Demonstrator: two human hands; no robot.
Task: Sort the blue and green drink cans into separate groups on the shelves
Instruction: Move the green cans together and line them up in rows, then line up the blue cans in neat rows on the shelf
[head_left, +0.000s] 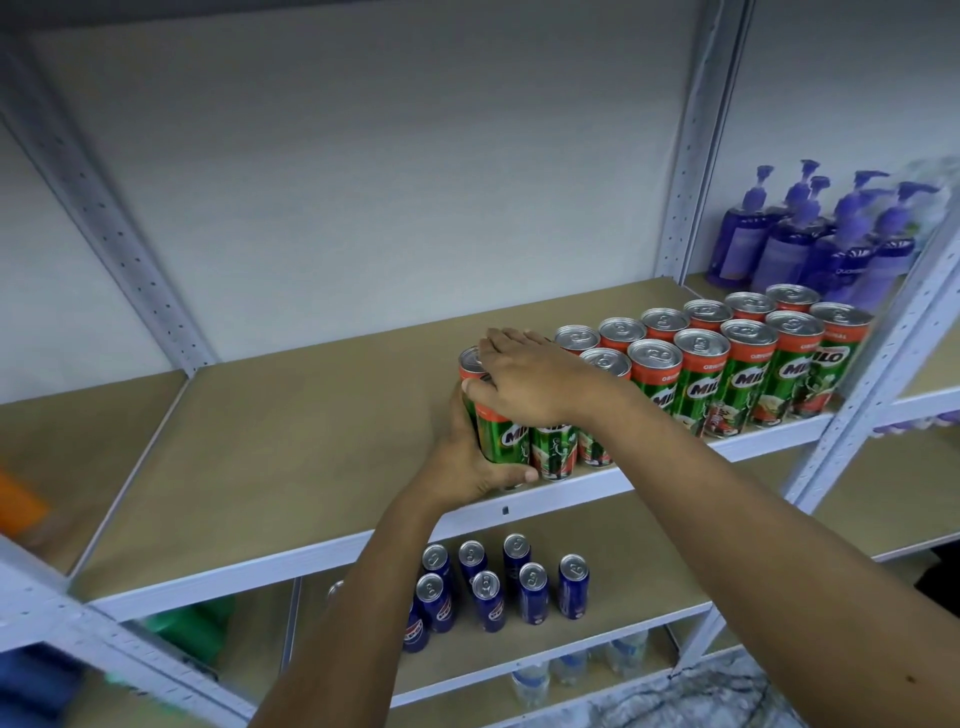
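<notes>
Sort looks nearly done to us: the upper shelf (311, 467) carries the green cans (748, 364) in two tidy rows running right and back from our hands, and the lower shelf (623, 639) below our forearms holds the blue cans (530, 592) as their own group, with none mixed in that we can see. What's left is squaring up the row's left end: our left hand (470, 462) wraps the end green can (498, 436) from its left side with the thumb across its base, and our right hand (530, 379) lies on the can tops just above it, fingers straight and together, thumb hooked on that can's rim.
</notes>
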